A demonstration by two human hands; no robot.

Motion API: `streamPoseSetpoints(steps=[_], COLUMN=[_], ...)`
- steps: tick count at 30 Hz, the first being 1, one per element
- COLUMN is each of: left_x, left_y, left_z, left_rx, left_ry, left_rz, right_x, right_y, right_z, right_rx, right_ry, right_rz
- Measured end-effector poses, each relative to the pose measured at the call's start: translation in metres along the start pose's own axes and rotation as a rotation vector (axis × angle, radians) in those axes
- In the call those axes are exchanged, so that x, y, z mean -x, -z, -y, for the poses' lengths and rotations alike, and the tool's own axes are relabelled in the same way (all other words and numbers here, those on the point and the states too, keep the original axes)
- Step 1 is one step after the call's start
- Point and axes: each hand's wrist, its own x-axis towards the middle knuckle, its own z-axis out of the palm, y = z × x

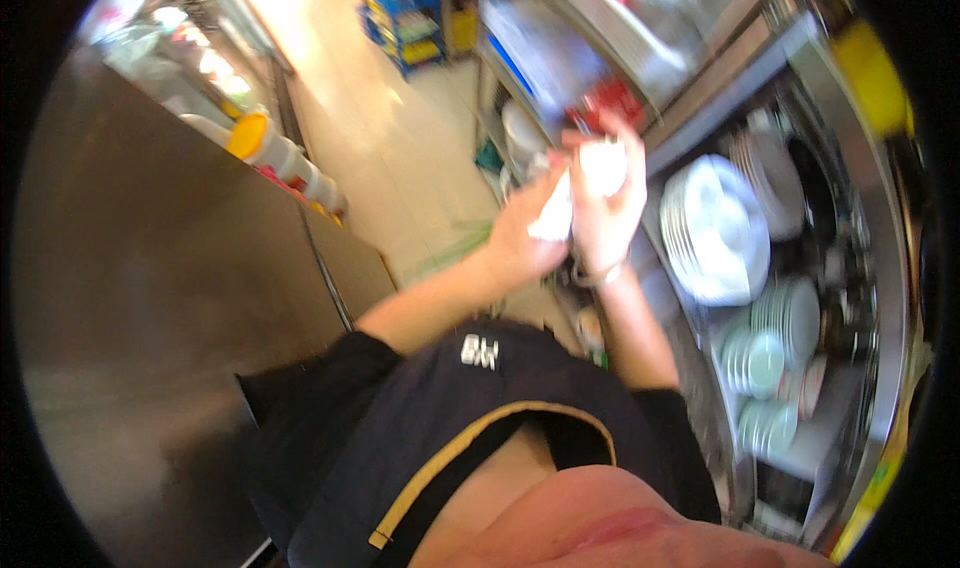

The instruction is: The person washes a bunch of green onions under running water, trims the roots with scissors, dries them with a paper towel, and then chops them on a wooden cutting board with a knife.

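Note:
Both hands are raised close together in front of my chest, blurred by motion. My left hand (pixel 525 227) is at the left of the pair, with a crumpled white cloth or paper (pixel 553 212) against its palm. A bright white piece (pixel 602 167), perhaps part of the same material, lies in my right hand (pixel 609 200), whose fingers curl around it. A bracelet (pixel 596 274) circles the wrist on that side. The glare hides the exact shape of the white material and where the two hands touch.
Shelving at the right holds stacked white plates (pixel 716 230) and green dishes (pixel 754 362). A wire rack (pixel 480 95) stands ahead. A large metal surface (pixel 142 268) fills the left, with white tubs (pixel 274 155) beyond it. A blue cart (pixel 405 24) stands on the far floor.

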Motion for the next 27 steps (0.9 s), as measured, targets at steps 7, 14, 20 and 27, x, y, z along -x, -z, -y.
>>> streamPoseSetpoints(steps=[7, 14, 20, 27], left_x=[-0.026, -0.032, -0.157, -0.217], left_y=[0.099, 0.182, 0.284, 0.347], left_z=[0.039, 0.201, 0.267, 0.359], left_rx=[-0.079, -0.105, 0.344, 0.395], left_ry=[0.432, 0.496, 0.595, 0.341], left_rz=[-0.077, -0.353, -0.608, -0.795], right_x=[-0.057, -0.190, -0.273, -0.310], right_y=[-0.093, -0.141, -0.244, -0.366], right_z=[-0.077, -0.129, -0.198, -0.316], right_rx=[-0.117, -0.378, -0.474, 0.127], right_ry=[0.029, 0.060, -0.129, 0.135], right_rz=[0.087, 0.178, 0.754, 1.086])
